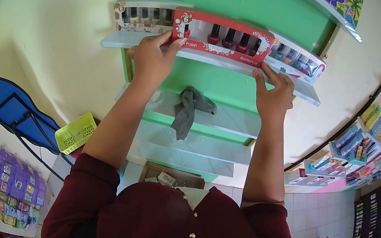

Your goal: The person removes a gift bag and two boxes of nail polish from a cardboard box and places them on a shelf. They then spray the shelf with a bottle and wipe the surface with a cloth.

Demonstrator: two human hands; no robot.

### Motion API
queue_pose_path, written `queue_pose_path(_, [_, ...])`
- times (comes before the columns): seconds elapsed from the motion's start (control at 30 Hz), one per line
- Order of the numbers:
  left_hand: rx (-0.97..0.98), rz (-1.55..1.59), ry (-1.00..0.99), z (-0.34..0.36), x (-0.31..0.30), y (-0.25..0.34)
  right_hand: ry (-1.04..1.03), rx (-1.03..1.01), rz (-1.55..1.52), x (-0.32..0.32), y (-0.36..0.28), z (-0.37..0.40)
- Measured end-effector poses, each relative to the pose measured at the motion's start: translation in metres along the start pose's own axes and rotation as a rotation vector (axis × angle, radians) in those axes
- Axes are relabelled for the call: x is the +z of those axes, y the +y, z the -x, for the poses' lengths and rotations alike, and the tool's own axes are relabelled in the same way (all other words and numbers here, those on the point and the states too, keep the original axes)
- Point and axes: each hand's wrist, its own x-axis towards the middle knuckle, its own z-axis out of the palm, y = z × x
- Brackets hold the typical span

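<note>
A red nail polish box point(218, 49) with a clear window stands on the upper white shelf point(128, 41), in front of two paler boxes. My left hand point(154, 57) pinches its lower left corner between thumb and fingers. At the lower right corner, my right hand point(275, 89) holds the box with thumb and fingertips. Dark-capped red bottles show through the window, with a gap towards the left. The white box point(144, 15) is partly behind it on the left, and another box point(298, 60) with green and dark bottles is on the right.
A grey cloth point(189, 111) hangs over the shelf below. More shelves point(191, 144) lie lower, above an open cardboard box point(198, 183). At the left are a blue folding board point(10, 104) and a yellow-green basket point(75, 134). Stocked shelves point(372, 121) line the right.
</note>
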Motion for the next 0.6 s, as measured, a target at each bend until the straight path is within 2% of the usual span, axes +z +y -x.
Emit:
queue_pose_path(0.1, [-0.042, 0.075, -0.080, -0.001, -0.005, 0.000, 0.026, -0.030, 0.010, 0.002, 0.002, 0.001])
queue_pose_path(0.27, [-0.087, 0.124, -0.066, -0.001, 0.001, -0.005, 0.022, -0.038, 0.008, 0.005, 0.007, -0.002])
queue_pose_path(0.6, [-0.041, 0.161, -0.076, 0.001, 0.002, -0.013, 0.034, -0.053, -0.023, 0.010, 0.013, 0.000])
